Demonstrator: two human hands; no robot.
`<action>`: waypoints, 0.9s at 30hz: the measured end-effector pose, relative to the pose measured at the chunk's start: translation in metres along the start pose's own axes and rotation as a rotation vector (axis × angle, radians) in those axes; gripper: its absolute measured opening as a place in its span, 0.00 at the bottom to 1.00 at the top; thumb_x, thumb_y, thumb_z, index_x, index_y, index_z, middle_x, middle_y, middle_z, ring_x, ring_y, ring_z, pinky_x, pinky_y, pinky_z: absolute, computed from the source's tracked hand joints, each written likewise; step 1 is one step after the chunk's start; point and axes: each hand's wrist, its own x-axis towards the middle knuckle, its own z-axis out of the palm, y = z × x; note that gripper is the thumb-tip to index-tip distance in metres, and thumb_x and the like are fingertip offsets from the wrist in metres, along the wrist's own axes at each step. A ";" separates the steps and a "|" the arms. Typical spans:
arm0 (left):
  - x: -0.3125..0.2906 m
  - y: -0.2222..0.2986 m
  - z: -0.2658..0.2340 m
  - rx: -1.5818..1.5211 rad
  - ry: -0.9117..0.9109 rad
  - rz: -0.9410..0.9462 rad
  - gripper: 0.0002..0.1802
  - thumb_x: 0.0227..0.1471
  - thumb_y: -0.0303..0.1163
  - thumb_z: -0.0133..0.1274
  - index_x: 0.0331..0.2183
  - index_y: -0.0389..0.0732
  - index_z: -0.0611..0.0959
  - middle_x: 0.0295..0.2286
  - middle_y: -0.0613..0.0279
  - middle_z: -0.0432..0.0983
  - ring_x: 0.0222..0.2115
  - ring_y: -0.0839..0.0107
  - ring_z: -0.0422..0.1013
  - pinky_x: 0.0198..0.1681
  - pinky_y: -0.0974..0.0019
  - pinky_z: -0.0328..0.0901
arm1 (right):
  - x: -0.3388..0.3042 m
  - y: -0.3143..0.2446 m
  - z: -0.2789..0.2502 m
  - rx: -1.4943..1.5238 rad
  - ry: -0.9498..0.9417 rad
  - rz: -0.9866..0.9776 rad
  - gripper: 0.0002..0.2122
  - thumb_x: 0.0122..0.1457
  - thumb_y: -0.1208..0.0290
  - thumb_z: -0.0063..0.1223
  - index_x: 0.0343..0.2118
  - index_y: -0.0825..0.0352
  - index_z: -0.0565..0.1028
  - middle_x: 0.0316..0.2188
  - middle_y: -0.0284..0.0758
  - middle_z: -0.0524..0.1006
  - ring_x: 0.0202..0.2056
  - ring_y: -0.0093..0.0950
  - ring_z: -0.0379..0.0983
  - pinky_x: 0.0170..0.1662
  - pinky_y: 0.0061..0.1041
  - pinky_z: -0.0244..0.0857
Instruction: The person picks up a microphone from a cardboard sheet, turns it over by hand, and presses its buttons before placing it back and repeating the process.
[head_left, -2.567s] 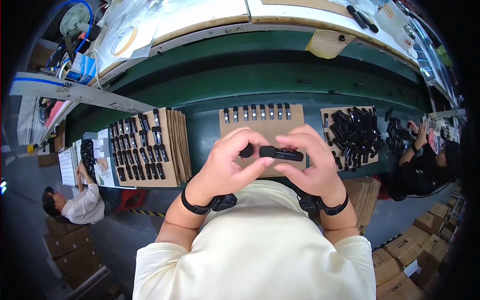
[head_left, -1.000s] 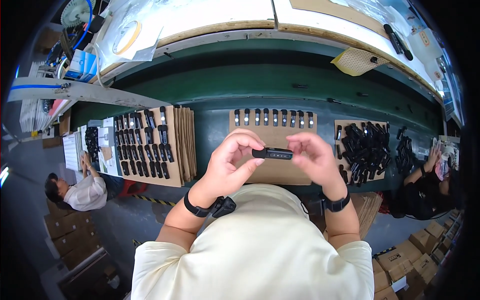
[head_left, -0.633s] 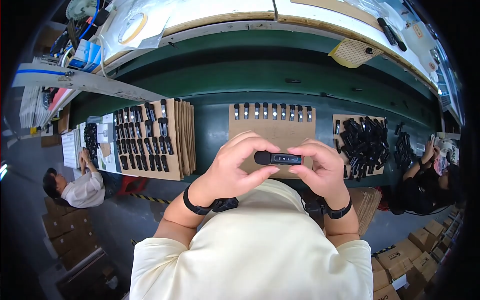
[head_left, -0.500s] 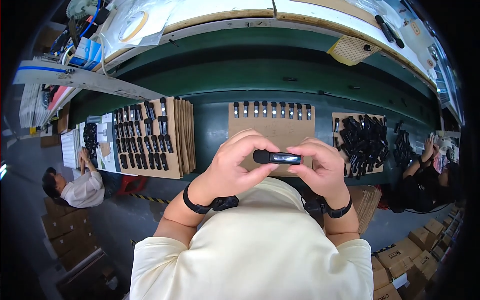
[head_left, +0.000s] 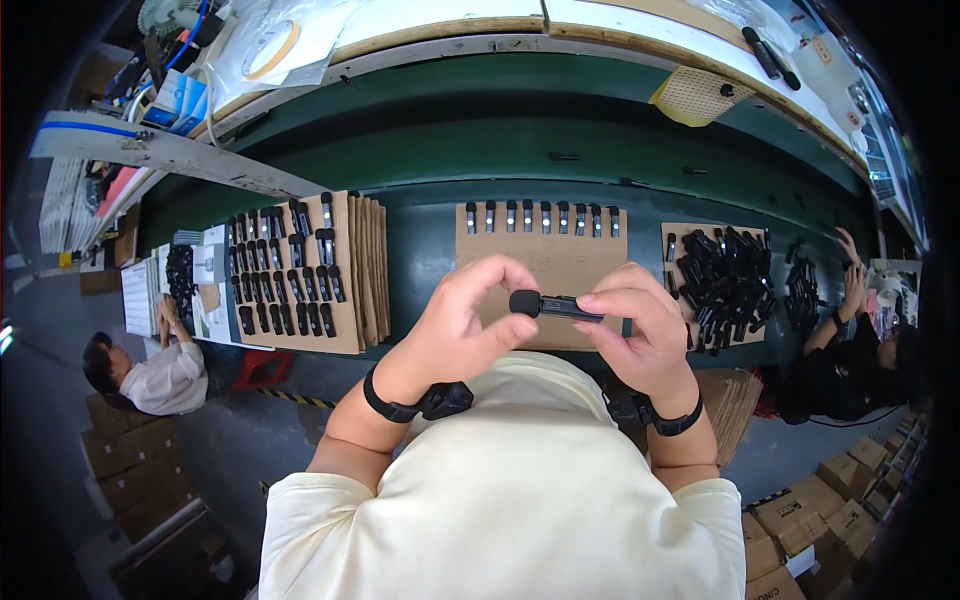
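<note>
A small black clip-on microphone [head_left: 557, 306] with a rounded foam tip lies level between my hands, in front of my chest. My right hand [head_left: 648, 322] pinches its right end between thumb and fingers. Curled round the foam end, the thumb and index finger of my left hand [head_left: 462, 318] are closed on it. Just beyond is a cardboard sheet [head_left: 540, 245] with one row of similar microphones [head_left: 545, 217] along its far edge. To the right, a heap of black microphones [head_left: 722, 285] lies on another cardboard sheet.
At the left, stacked cardboard sheets [head_left: 370, 270] carry several rows of microphones [head_left: 285, 265]. A raised white shelf [head_left: 430, 35] runs along the far side of the green bench [head_left: 420, 225]. Co-workers sit at the left [head_left: 155, 375] and right [head_left: 865, 355]. Cartons [head_left: 800, 515] stand on the floor at lower right.
The microphone has been rolled between my fingers, so its shiny face no longer shows and a narrow side does. The co-worker at the right has raised a hand.
</note>
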 end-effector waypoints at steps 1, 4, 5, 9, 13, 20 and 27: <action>-0.002 -0.011 -0.005 -0.021 -0.063 -0.039 0.14 0.49 0.29 0.62 0.37 0.35 0.77 0.32 0.62 0.74 0.37 0.73 0.71 0.43 0.68 0.65 | -0.001 0.002 -0.001 -0.057 -0.019 -0.019 0.16 0.43 0.84 0.64 0.38 0.69 0.76 0.30 0.38 0.76 0.30 0.29 0.71 0.32 0.23 0.64; -0.007 -0.033 -0.004 -0.106 -0.046 -0.115 0.15 0.49 0.29 0.62 0.37 0.35 0.76 0.32 0.63 0.74 0.36 0.75 0.71 0.43 0.69 0.66 | -0.001 0.008 0.002 -0.159 -0.064 -0.063 0.18 0.43 0.85 0.64 0.39 0.68 0.76 0.31 0.39 0.76 0.30 0.30 0.71 0.32 0.23 0.65; -0.008 -0.039 -0.002 -0.173 0.027 -0.148 0.15 0.48 0.27 0.62 0.37 0.36 0.76 0.31 0.63 0.75 0.35 0.75 0.71 0.42 0.69 0.66 | -0.001 0.007 0.004 -0.186 -0.057 0.002 0.18 0.43 0.84 0.64 0.40 0.68 0.75 0.32 0.38 0.75 0.30 0.31 0.71 0.33 0.24 0.65; -0.018 -0.090 -0.009 -0.082 0.182 -0.239 0.13 0.49 0.24 0.60 0.38 0.35 0.75 0.31 0.64 0.75 0.34 0.77 0.71 0.41 0.72 0.67 | -0.011 0.017 0.007 -0.255 -0.058 0.171 0.20 0.43 0.84 0.63 0.42 0.68 0.74 0.34 0.38 0.75 0.30 0.30 0.70 0.34 0.24 0.65; -0.029 -0.163 -0.015 -0.049 0.311 -0.506 0.11 0.49 0.19 0.56 0.38 0.33 0.75 0.30 0.65 0.76 0.32 0.79 0.72 0.39 0.75 0.67 | -0.032 0.041 0.002 -0.291 -0.096 0.299 0.19 0.45 0.82 0.62 0.43 0.67 0.73 0.34 0.37 0.74 0.30 0.30 0.70 0.35 0.26 0.66; -0.030 -0.274 -0.005 0.109 0.404 -0.642 0.11 0.48 0.23 0.58 0.36 0.34 0.78 0.27 0.63 0.77 0.27 0.77 0.73 0.33 0.72 0.69 | -0.042 0.064 0.005 -0.301 -0.169 0.457 0.16 0.48 0.82 0.60 0.42 0.69 0.73 0.32 0.36 0.74 0.29 0.27 0.69 0.34 0.23 0.65; -0.014 -0.307 -0.005 0.209 0.440 -0.696 0.10 0.47 0.25 0.58 0.34 0.34 0.80 0.24 0.60 0.79 0.25 0.72 0.75 0.30 0.68 0.70 | -0.040 0.075 0.006 -0.315 -0.191 0.468 0.13 0.49 0.82 0.59 0.40 0.69 0.74 0.32 0.37 0.75 0.29 0.29 0.71 0.34 0.24 0.66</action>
